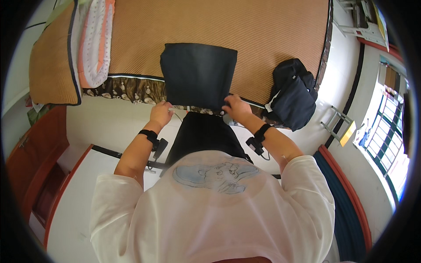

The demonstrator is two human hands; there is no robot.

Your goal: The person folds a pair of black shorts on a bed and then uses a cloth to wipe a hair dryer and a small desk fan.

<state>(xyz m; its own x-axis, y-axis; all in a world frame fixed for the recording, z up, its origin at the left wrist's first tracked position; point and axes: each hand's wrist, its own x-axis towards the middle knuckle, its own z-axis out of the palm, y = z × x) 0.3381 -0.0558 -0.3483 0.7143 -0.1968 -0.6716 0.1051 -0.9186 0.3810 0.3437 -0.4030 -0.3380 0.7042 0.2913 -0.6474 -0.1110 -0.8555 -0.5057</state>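
Observation:
A folded black cloth (199, 75), perhaps a garment, lies flat on the front of the bed, its near edge reaching the bed's patterned skirt. By its lower left corner is my left hand (161, 115), thumb and fingertips a little apart with nothing visible between them. My right hand (237, 107) is at the cloth's lower right corner, fingers bent against the edge; whether they pinch the fabric is hidden. To the right, a crumpled black heap of fabric (292, 95) with a small white patch rests on the bed's corner and hangs over the side.
A brown woven mat (256, 29) covers the bed. At the left are a folded pink and white quilt (97, 46) and a mat-covered pillow (54, 62). A small stool (340, 128) stands right of the bed. Behind me at left is a white-topped surface (82, 203) with a red edge.

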